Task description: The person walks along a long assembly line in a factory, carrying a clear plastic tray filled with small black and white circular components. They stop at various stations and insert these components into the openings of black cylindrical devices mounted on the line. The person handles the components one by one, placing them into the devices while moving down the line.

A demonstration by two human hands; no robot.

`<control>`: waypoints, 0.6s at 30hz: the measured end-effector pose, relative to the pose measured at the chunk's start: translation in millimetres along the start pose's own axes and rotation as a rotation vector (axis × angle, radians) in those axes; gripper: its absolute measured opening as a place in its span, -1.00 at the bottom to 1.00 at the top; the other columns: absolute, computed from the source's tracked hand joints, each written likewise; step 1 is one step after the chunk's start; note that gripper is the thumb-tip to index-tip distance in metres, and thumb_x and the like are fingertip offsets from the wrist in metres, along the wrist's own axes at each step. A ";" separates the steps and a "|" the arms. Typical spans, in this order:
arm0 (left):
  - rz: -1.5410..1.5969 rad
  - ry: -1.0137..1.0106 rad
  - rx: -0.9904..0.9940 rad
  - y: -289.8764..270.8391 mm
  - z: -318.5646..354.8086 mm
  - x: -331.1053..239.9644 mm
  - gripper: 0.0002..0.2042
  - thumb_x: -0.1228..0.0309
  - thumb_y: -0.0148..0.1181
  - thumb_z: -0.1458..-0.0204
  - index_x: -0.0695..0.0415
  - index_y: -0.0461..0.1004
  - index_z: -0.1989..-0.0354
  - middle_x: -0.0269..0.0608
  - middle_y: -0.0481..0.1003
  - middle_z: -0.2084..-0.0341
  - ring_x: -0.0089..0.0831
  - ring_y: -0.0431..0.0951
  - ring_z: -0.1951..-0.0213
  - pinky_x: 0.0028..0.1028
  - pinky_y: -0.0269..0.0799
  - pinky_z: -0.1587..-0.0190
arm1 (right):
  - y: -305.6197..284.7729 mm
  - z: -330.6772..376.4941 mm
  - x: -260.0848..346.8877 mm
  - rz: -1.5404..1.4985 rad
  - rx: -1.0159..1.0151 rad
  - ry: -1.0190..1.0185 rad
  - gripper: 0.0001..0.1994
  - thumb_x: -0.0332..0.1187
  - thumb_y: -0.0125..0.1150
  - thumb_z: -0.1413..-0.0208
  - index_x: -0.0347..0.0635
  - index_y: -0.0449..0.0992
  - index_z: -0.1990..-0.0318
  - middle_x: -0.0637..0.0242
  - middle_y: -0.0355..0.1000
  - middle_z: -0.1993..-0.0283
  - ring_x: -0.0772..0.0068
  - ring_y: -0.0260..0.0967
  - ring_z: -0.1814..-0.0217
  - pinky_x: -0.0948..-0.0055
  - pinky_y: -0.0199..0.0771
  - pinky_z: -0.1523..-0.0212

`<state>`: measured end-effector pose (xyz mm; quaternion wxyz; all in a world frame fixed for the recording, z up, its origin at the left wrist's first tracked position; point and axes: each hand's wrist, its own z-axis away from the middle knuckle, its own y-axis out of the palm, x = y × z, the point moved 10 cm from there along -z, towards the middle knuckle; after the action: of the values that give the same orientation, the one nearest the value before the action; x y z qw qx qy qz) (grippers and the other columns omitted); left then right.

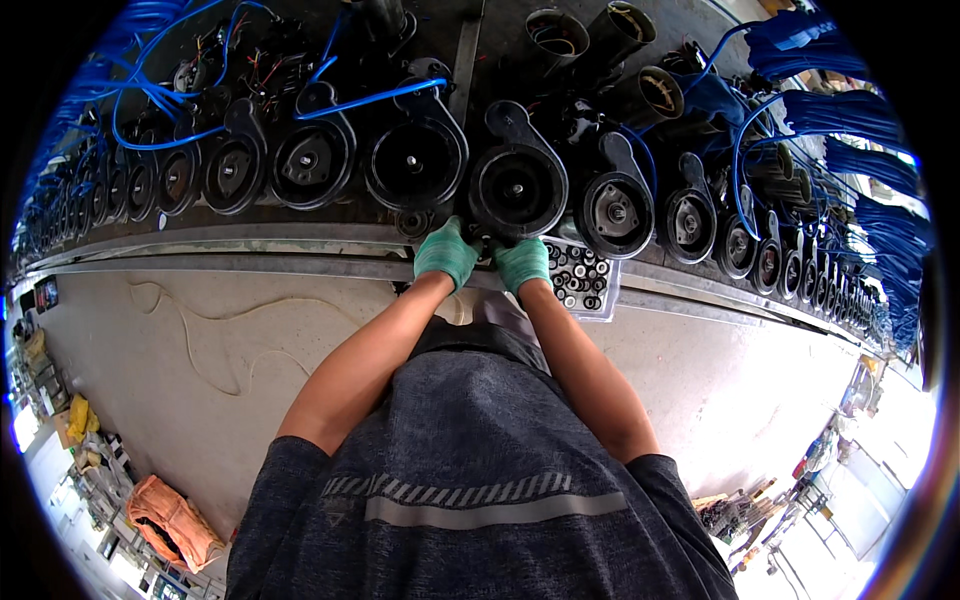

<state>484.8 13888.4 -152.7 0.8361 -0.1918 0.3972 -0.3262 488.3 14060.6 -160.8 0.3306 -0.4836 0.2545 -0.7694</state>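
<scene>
Both my hands wear green gloves and meet at the bench's front edge, just below a black round pump-like housing (518,190) with a short arm at its top. My left hand (447,252) is closed, its fingertips turned inward toward a small dark piece between the hands. My right hand (523,264) is also closed, close under the housing's lower rim. What the fingers hold is too small and dark to make out. Beside my left hand lies a small black ring-shaped part (412,223). A clear tray (600,316) of several small black and metal rings sits right of my right hand.
Similar black round housings (415,165) line the bench edge on both sides. Blue cables (370,102) cross over some on the left, and blue coils (850,115) are stacked far right. Open metal cylinders (557,35) stand behind. A pale hose (230,318) lies on the floor.
</scene>
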 end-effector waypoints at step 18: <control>0.171 0.101 0.072 13.6 -19.0 15.0 -0.59 0.35 0.31 -0.07 0.20 0.51 -0.10 0.14 0.61 0.04 0.06 0.62 -0.02 -0.19 0.54 -0.06 | -12.7 6.2 1.5 -0.098 -0.169 0.007 -0.65 -0.45 0.23 -0.09 -0.31 0.54 -0.05 -0.08 0.62 0.03 -0.17 0.56 -0.04 0.16 0.56 -0.05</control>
<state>482.2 13886.5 -180.3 0.8460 -0.1103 0.4418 -0.2772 490.2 14067.3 -148.4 0.2497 -0.5188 0.2957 -0.7623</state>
